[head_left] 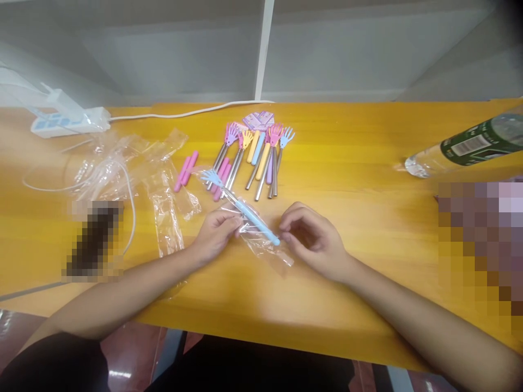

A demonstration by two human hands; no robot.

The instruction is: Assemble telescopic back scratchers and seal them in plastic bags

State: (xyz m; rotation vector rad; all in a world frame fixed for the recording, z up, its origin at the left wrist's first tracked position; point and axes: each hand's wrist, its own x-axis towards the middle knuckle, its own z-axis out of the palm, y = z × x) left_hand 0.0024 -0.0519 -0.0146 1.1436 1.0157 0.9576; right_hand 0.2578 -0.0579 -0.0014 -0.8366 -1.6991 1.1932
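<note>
My left hand point(216, 233) is closed on a light-blue back scratcher point(256, 220) in a clear plastic bag point(267, 253). The scratcher slants, its claw head at the upper left and its handle end at the lower right. Beside that handle end, my right hand point(321, 242) has thumb and fingers curled into a pinch; whatever is between the tips is too small to make out. Beyond my hands lie several back scratchers point(274, 158) with purple, yellow, pink and blue heads on metal rods. Loose pink handle tubes point(190, 167) rest left of them, with yellow, blue and purple tubes point(254, 147) among them.
Clear plastic bags point(165, 218) spread over the left of the table point(368, 163), near a white cable and a power strip point(69, 121). Small printed cards point(259, 120) lie behind the scratchers. A bottle point(469, 142) is at the right. Blurred patches cover both sides.
</note>
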